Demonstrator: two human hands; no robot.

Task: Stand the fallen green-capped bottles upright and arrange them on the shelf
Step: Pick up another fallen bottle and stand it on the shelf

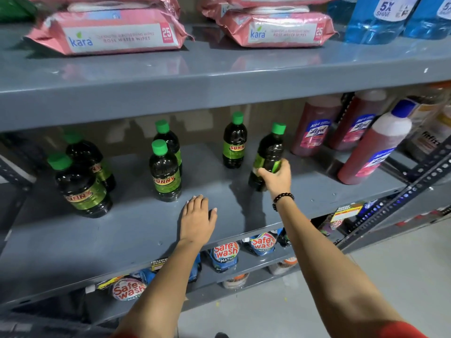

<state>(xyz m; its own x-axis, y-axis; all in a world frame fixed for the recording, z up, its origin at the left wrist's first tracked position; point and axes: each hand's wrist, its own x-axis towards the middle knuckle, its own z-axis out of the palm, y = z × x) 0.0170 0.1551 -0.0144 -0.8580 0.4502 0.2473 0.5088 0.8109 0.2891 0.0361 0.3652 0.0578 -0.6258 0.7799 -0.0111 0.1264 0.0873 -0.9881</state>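
Several dark green-capped bottles with green "Sunny" labels stand upright on the grey middle shelf point(136, 230). Two stand at the left point(80, 189), two in the middle point(164, 172), one further back point(234, 142). My right hand point(277, 178) grips the lower body of the rightmost bottle point(269, 150), which stands nearly upright, tilted slightly, its base at the shelf. My left hand point(197, 219) lies flat, palm down, on the bare shelf just right of the middle pair, holding nothing.
Red Lizol bottles point(314, 128) stand at the shelf's right, one with a blue cap point(375, 145) leaning. Pink wipes packs point(109, 32) and blue bottles point(380, 18) sit on the shelf above. Safe Wash pouches point(225, 252) fill the shelf below. A perforated metal upright point(415, 181) runs at right.
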